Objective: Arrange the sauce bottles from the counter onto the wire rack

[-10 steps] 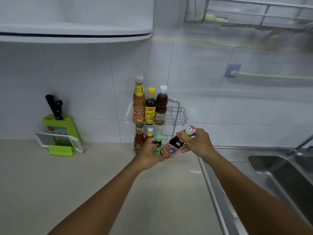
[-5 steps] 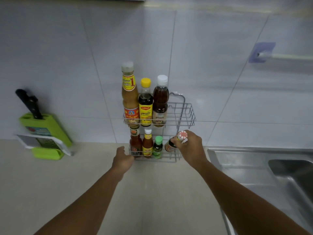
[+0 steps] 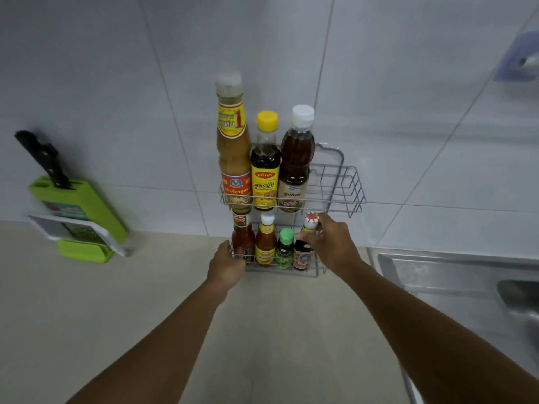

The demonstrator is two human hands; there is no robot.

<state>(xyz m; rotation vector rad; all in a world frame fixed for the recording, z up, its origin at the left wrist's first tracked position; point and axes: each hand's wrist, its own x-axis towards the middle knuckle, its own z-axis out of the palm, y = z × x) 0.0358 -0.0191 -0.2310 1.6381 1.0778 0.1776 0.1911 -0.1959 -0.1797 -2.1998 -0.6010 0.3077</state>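
The right hand grips the upright dark bottle at the wire rack's lower right end, while the left hand curls on its front rail.

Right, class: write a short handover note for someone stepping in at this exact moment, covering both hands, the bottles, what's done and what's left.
Right hand: gripping the neck of the dark bottle with the red-and-white cap, which stands upright at the right end of the wire rack's lower tier.
Left hand: at the rack's lower left front corner; whether it grips the wire is unclear.
Done: three tall bottles on the upper tier, four small ones below.
Left: let go of the last bottle. No other bottles show on the counter.
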